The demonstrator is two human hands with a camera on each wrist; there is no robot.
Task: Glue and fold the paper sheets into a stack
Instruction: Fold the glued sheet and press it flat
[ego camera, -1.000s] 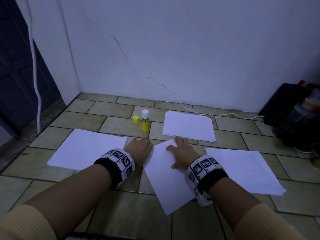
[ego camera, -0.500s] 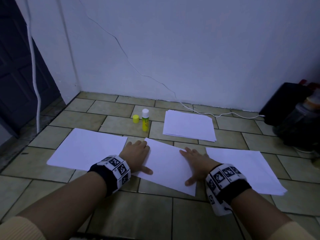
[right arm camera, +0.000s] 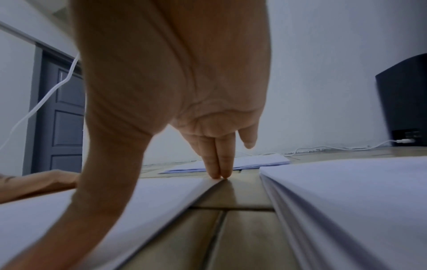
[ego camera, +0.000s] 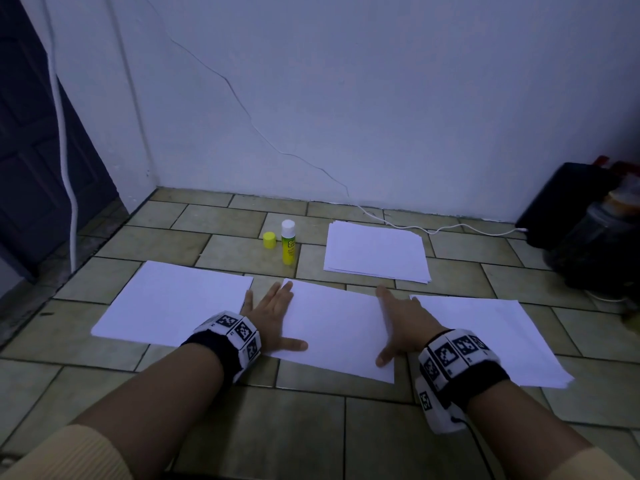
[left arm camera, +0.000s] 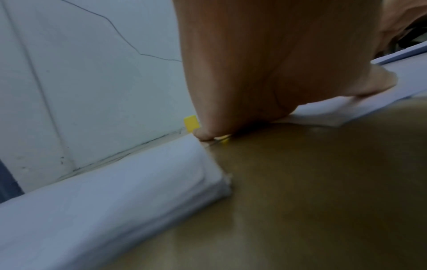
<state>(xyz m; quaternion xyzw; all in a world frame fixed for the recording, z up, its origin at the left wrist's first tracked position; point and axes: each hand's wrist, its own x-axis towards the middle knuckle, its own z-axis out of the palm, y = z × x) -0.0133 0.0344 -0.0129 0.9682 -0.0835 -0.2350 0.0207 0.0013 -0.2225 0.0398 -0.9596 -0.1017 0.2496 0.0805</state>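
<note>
Hands flat, fingers straight: your left hand point(ego camera: 273, 315) and right hand point(ego camera: 401, 323) press the middle sheet point(ego camera: 339, 327) onto the tiled floor point(ego camera: 311, 427). Neither grasps anything.

Dim room: cracked white wall point(ego camera: 381, 98), tan tiled floor point(ego camera: 311, 427), dark panelled door point(ego camera: 31, 161) at left, white cable point(ego camera: 433, 230) along the skirting

Middle sheet point(ego camera: 337, 327) turned crosswise — hands point(ego camera: 273, 315) spread to its ends.
</note>
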